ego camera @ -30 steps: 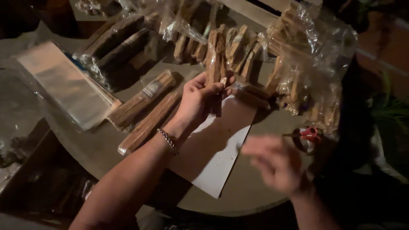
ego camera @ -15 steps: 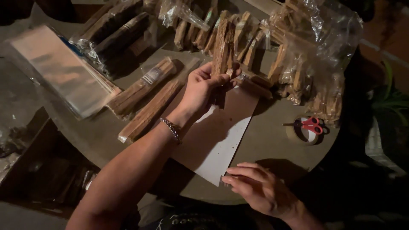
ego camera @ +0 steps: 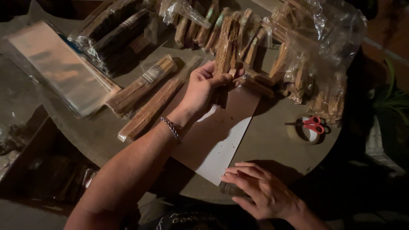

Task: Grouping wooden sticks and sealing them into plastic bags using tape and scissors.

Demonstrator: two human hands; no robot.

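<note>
1. A round grey table (ego camera: 272, 145) is seen from above in dim light, and almost all things lie on it.
2. A torn clear plastic bag (ego camera: 336, 47) full of short wooden sticks is spread over the far right part of the table.
3. A stack of flat clear sleeves (ego camera: 59, 72) is placed at the far left edge of the table, partly over the rim.
4. A sheet of card (ego camera: 221, 136), brown in the shade and white near its corner, is laid in the middle of the table.
5. Two long wrapped stick bundles (ego camera: 145, 98) are laid side by side, left of the card, and their ends are touching the left arm.
6. The left hand (ego camera: 204, 87) is stretched over the far end of the card; a bundle of wooden sticks (ego camera: 225, 47) is gripped between its thumb and fingers, held upright, so the row of sticks behind it is partly hidden.
7. The right hand (ego camera: 260, 189) is laid flat with spread fingers on the table edge, touching the near corner of the card.
8. A roll of tape (ego camera: 304, 133) is placed right of the card, and small red scissors (ego camera: 313, 124) are resting on top of it.
</note>
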